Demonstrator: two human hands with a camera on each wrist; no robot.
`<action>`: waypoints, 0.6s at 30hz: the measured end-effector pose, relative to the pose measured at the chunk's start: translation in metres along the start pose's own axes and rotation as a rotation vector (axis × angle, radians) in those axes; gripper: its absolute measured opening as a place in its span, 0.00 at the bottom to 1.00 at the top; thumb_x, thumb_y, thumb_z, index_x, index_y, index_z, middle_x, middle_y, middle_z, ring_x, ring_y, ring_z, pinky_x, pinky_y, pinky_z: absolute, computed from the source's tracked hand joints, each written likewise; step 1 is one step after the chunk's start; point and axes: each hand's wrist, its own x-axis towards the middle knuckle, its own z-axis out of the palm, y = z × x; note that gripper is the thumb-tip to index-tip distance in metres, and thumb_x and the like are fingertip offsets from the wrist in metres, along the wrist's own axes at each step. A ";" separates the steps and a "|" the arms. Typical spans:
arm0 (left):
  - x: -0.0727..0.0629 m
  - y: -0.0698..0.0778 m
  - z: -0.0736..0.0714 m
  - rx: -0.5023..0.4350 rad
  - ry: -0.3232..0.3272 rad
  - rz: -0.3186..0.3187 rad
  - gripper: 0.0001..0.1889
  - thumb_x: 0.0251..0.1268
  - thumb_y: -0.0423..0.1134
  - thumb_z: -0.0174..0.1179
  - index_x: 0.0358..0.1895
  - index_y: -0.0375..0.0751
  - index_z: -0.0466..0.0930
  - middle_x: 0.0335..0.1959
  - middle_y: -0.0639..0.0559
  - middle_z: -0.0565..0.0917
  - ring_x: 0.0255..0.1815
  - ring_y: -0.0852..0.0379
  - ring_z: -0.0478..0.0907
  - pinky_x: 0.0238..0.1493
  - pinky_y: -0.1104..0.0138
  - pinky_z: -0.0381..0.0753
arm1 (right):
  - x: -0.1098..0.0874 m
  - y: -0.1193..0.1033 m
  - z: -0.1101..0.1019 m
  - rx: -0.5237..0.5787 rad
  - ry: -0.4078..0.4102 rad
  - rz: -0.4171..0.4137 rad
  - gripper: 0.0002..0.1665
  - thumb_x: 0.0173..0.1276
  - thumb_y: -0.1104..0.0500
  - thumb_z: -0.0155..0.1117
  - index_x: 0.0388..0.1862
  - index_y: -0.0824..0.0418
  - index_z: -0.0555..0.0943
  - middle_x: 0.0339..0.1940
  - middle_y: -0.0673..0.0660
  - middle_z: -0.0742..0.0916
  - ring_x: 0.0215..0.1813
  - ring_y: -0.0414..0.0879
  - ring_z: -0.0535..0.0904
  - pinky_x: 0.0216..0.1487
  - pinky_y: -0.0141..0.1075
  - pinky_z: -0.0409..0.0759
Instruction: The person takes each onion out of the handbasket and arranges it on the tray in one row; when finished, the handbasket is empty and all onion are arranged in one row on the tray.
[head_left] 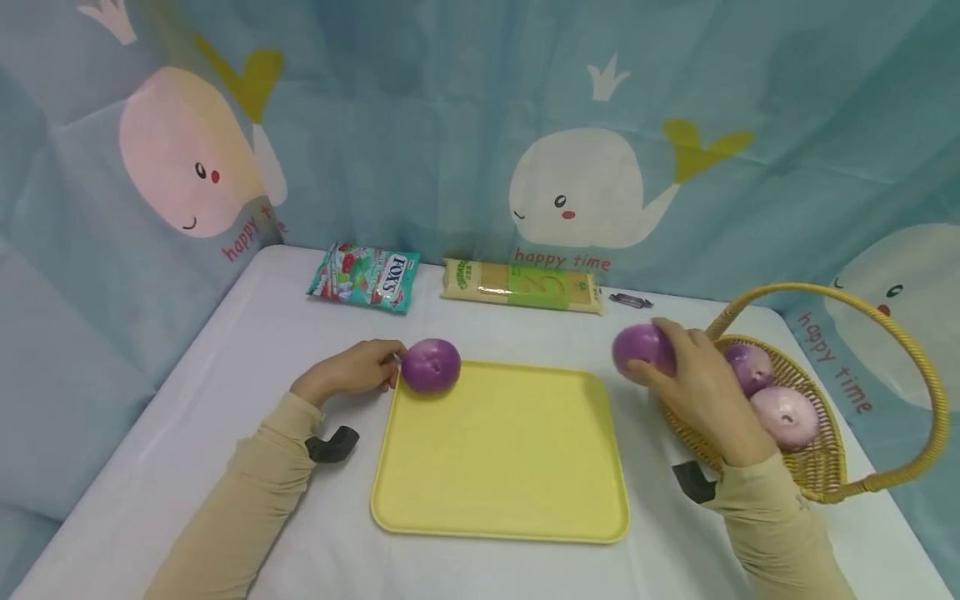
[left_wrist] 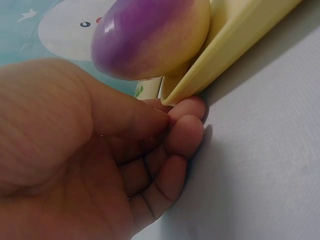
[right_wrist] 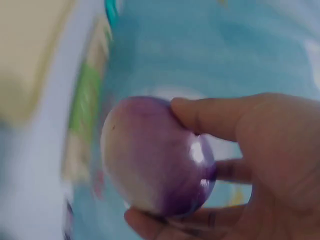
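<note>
At the far left corner of a yellow tray (head_left: 502, 450), my left hand (head_left: 360, 367) pinches the rim between thumb and curled fingers. Just beside its fingers sits a glossy, round purple-and-white vegetable (head_left: 431, 367), resting in that corner; it looks like a turnip or an onion. My right hand (head_left: 701, 383) grips a second one (right_wrist: 157, 157) with thumb and fingers, raised between the tray and a yellow wicker basket (head_left: 817, 483). Inside the basket lie two more, one purple-and-white (head_left: 748, 367) and one paler pink (head_left: 785, 417), partly behind the right hand.
Along the back of the white table (head_left: 315, 533) lie a teal FOX'S candy bag (head_left: 367, 277), a yellow-green noodle packet (head_left: 523, 286) and a small dark wrapped candy (head_left: 632, 300). The basket's tall handle (head_left: 918, 350) arches on the right. A blue whale-print curtain (head_left: 420, 125) hangs behind.
</note>
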 end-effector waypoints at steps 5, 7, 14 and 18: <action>-0.002 0.000 0.002 -0.001 0.001 -0.001 0.15 0.67 0.25 0.44 0.53 0.31 0.74 0.26 0.48 0.79 0.26 0.58 0.73 0.35 0.66 0.72 | 0.017 -0.033 0.045 0.055 -0.055 -0.196 0.42 0.64 0.45 0.68 0.71 0.60 0.66 0.56 0.67 0.79 0.54 0.63 0.80 0.54 0.58 0.78; -0.002 0.000 0.003 0.003 0.001 0.002 0.15 0.67 0.25 0.44 0.53 0.31 0.74 0.26 0.48 0.79 0.26 0.58 0.73 0.35 0.67 0.72 | 0.021 -0.039 0.062 0.058 -0.069 -0.240 0.41 0.62 0.47 0.70 0.70 0.62 0.68 0.55 0.66 0.81 0.54 0.61 0.81 0.54 0.55 0.79; -0.001 0.000 0.002 0.017 0.010 0.004 0.15 0.66 0.25 0.46 0.52 0.33 0.75 0.25 0.49 0.79 0.26 0.60 0.72 0.34 0.68 0.72 | 0.028 -0.052 0.091 0.057 -0.072 -0.341 0.40 0.63 0.49 0.70 0.68 0.65 0.69 0.55 0.68 0.81 0.53 0.61 0.82 0.54 0.54 0.81; 0.000 0.001 0.002 0.021 0.010 -0.007 0.15 0.66 0.25 0.45 0.53 0.33 0.75 0.25 0.48 0.79 0.26 0.59 0.72 0.35 0.68 0.72 | 0.031 -0.065 0.096 0.072 -0.091 -0.373 0.41 0.63 0.48 0.69 0.70 0.63 0.68 0.54 0.67 0.80 0.51 0.59 0.82 0.52 0.52 0.82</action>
